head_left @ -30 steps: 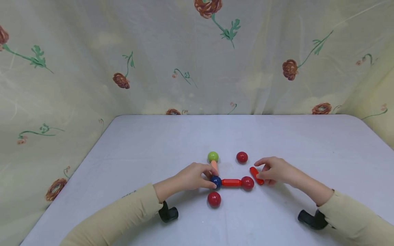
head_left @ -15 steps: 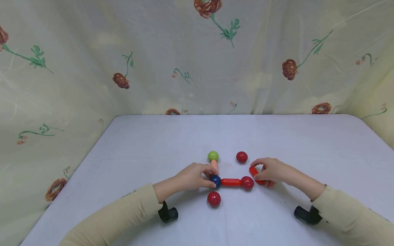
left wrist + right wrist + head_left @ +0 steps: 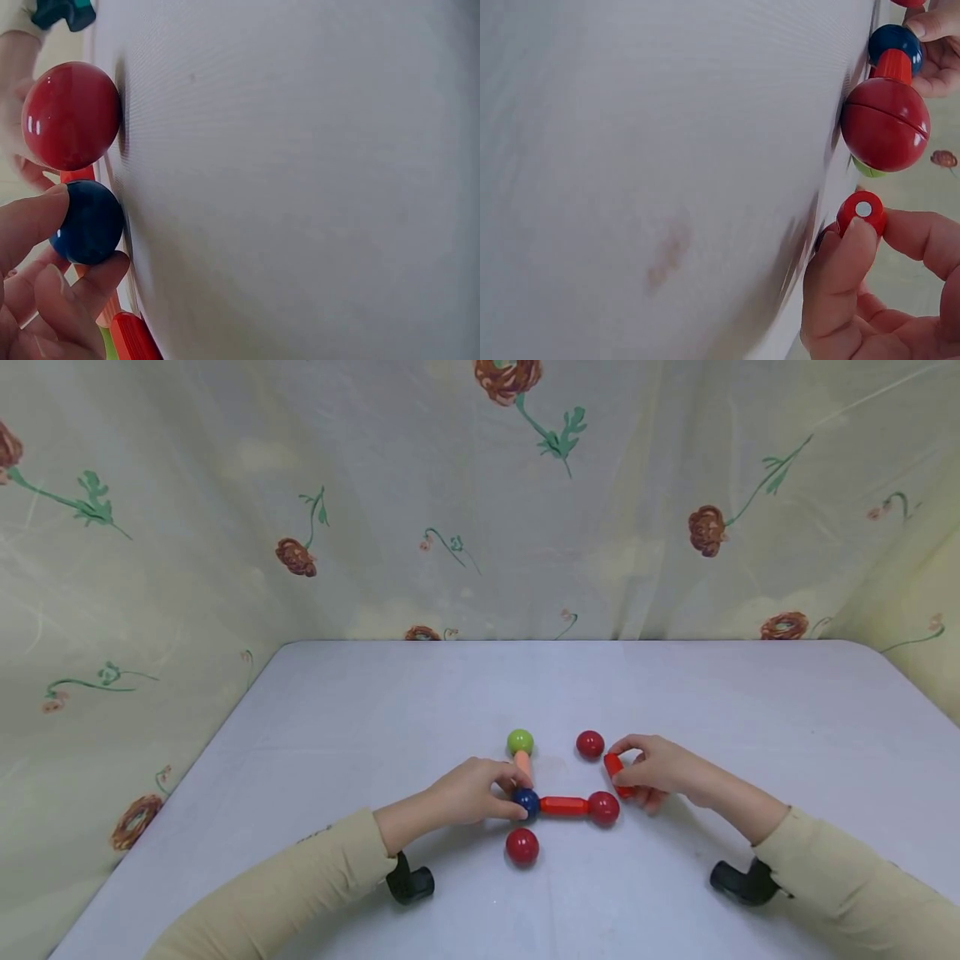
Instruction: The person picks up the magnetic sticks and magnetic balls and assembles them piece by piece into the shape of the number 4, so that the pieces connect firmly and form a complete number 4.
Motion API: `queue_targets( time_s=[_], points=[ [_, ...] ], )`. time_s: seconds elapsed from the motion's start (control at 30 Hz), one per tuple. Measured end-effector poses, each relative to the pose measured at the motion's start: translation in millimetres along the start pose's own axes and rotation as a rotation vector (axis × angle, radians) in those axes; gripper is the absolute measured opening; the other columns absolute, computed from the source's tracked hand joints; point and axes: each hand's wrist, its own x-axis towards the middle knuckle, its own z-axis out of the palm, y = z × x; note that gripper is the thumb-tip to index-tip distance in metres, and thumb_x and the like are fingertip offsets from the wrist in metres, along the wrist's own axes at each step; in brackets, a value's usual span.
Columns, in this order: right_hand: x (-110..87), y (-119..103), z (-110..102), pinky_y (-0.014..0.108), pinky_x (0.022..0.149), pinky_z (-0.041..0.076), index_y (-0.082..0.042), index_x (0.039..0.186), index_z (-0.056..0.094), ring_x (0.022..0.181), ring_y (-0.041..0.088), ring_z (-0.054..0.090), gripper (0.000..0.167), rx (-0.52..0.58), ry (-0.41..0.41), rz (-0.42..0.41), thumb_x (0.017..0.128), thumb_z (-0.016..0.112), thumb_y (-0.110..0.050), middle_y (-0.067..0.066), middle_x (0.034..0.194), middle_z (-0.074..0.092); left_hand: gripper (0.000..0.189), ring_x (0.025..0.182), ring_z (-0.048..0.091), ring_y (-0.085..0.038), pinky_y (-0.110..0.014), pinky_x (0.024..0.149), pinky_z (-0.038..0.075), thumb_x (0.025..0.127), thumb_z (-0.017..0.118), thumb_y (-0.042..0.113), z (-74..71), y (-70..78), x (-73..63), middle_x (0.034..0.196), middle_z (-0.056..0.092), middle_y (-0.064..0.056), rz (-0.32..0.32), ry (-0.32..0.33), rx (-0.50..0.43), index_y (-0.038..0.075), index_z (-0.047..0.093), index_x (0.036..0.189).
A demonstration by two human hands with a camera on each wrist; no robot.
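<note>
My left hand (image 3: 474,791) pinches a dark blue ball (image 3: 527,804) between thumb and fingers. From that ball a red rod (image 3: 564,807) runs right to a red ball (image 3: 603,808). A peach rod (image 3: 522,765), partly behind my fingers, leads up to a green ball (image 3: 520,742). My right hand (image 3: 657,770) holds a loose red rod (image 3: 615,774) between thumb and fingers; its end with a pale round spot (image 3: 864,208) shows in the right wrist view. Just beyond it sits a separate red ball (image 3: 590,744).
A loose red ball (image 3: 522,847) lies in front of the blue one. Near my left fingers, the left wrist view shows another red rod (image 3: 133,337). Everything rests on a white-covered table (image 3: 375,693) backed by a flowered curtain (image 3: 360,485).
My right hand has closed on the loose red rod and carried it slightly away from me and left, nearer the far red ball. My left hand has stayed put.
</note>
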Motion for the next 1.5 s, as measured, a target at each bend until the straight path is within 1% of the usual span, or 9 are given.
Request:
queue_targets(
  time_s=[0.3,0.5,0.67,0.8,0.97,1.03,1.17,1.27,1.5],
  points=[
    [2.1,-1.5,0.5,0.025,0.055,0.046,0.000,0.128,0.041,0.056,0.015,0.050,0.052,0.049,-0.004,0.010,0.084,0.061,-0.021,0.005,0.076,0.055,0.034,0.071,0.055,-0.009,-0.022,0.051,0.047,0.077,0.074,0.020,0.3,-0.5,-0.4,0.098,0.065,-0.002,-0.003,0.001,-0.003,0.017,0.063,0.109],
    [7.2,0.0,2.6,0.024,0.055,0.045,-0.001,0.127,0.042,0.056,0.014,0.049,0.051,0.082,-0.013,0.033,0.083,0.062,-0.020,0.003,0.073,0.055,0.033,0.068,0.055,-0.009,-0.022,0.050,0.046,0.077,0.074,0.020,-0.5,-1.7,-0.1,0.098,0.066,-0.002,0.018,0.001,0.002,0.016,0.063,0.108],
    [9.7,0.5,2.9,0.023,0.055,0.045,0.001,0.125,0.043,0.057,0.014,0.050,0.050,0.101,-0.017,0.044,0.084,0.061,-0.020,0.004,0.073,0.055,0.033,0.072,0.054,-0.008,-0.021,0.051,0.046,0.077,0.073,0.020,-0.6,-1.8,0.0,0.097,0.066,-0.002,0.035,0.004,0.013,0.016,0.063,0.108],
    [9.1,-0.5,3.8,0.024,0.057,0.045,0.003,0.126,0.042,0.059,0.014,0.050,0.052,0.108,-0.024,0.041,0.084,0.062,-0.020,0.005,0.075,0.056,0.033,0.074,0.054,-0.008,-0.021,0.052,0.046,0.077,0.073,0.020,-0.5,-1.3,0.0,0.097,0.066,-0.002,0.036,0.004,0.017,0.016,0.063,0.108],
    [8.7,-2.0,5.1,0.024,0.060,0.047,0.006,0.129,0.039,0.061,0.014,0.053,0.055,0.153,-0.051,0.023,0.086,0.060,-0.019,0.005,0.079,0.058,0.033,0.075,0.054,-0.008,-0.020,0.053,0.046,0.077,0.073,0.020,-0.8,-0.6,-0.4,0.097,0.065,-0.002,0.034,0.006,0.017,0.016,0.063,0.108],
    [9.2,-2.7,5.8,0.023,0.060,0.048,0.007,0.130,0.038,0.060,0.013,0.054,0.054,0.168,-0.057,0.022,0.087,0.059,-0.019,0.005,0.077,0.058,0.033,0.075,0.054,-0.008,-0.020,0.053,0.046,0.078,0.073,0.020,-1.0,0.0,-0.7,0.097,0.065,-0.002,0.033,0.004,0.014,0.016,0.063,0.109],
    [10.3,-4.5,8.7,0.023,0.059,0.044,0.006,0.128,0.042,0.060,0.014,0.051,0.054,0.153,-0.036,0.035,0.086,0.060,-0.022,0.005,0.074,0.056,0.033,0.074,0.054,-0.008,-0.020,0.053,0.046,0.078,0.073,0.019,-1.2,0.6,-1.4,0.097,0.065,-0.002,0.035,0.002,0.010,0.016,0.063,0.109],
    [10.8,-5.9,10.8,0.023,0.057,0.041,0.005,0.126,0.044,0.061,0.015,0.049,0.053,0.126,-0.015,0.048,0.084,0.062,-0.023,0.005,0.076,0.055,0.033,0.075,0.054,-0.008,-0.019,0.054,0.045,0.078,0.073,0.020,-1.3,0.9,-1.7,0.097,0.066,-0.002,0.038,0.005,0.015,0.016,0.063,0.109],
    [10.6,-7.6,12.2,0.022,0.057,0.040,0.005,0.124,0.045,0.063,0.015,0.048,0.052,0.112,-0.003,0.056,0.084,0.062,-0.022,0.005,0.076,0.054,0.034,0.072,0.055,-0.009,-0.020,0.054,0.046,0.077,0.073,0.020,-1.3,1.7,-1.6,0.097,0.065,-0.002,0.020,0.002,0.020,0.016,0.063,0.110]
  ],
)
